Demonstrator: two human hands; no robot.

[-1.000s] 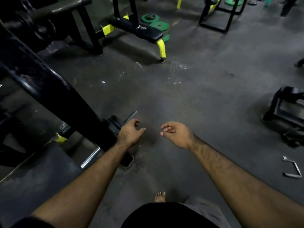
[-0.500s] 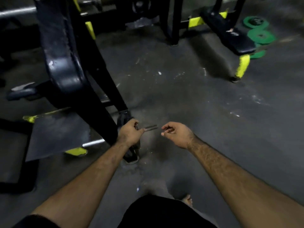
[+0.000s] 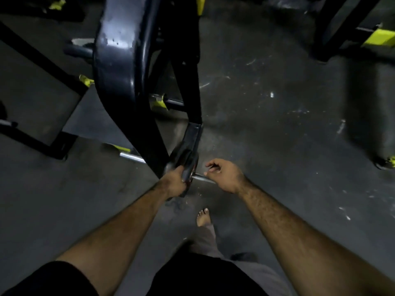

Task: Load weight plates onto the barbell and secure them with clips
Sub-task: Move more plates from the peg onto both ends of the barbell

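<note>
A black weight plate [image 3: 185,159] sits upright on the barbell, low near the floor. My left hand [image 3: 174,182] grips the plate's near edge. The bare steel end of the barbell sleeve [image 3: 201,178] sticks out to the right of the plate. My right hand [image 3: 224,175] hovers just over that sleeve end with fingers curled; whether it pinches something small I cannot tell. More of the bar [image 3: 132,157] shows as a shiny shaft to the left, behind a black frame leg. No clip is clearly visible.
A thick black rack frame [image 3: 119,67] rises right in front of me, with yellow-tipped crossbars behind. A bench leg with a yellow foot [image 3: 386,162] stands at right. My bare foot [image 3: 203,216] is on the dark rubber floor below the hands.
The view has swung down and closer to the rack. My left hand has gone from resting at the sleeve to gripping the plate's edge; my right hand has come closer to the sleeve end.
</note>
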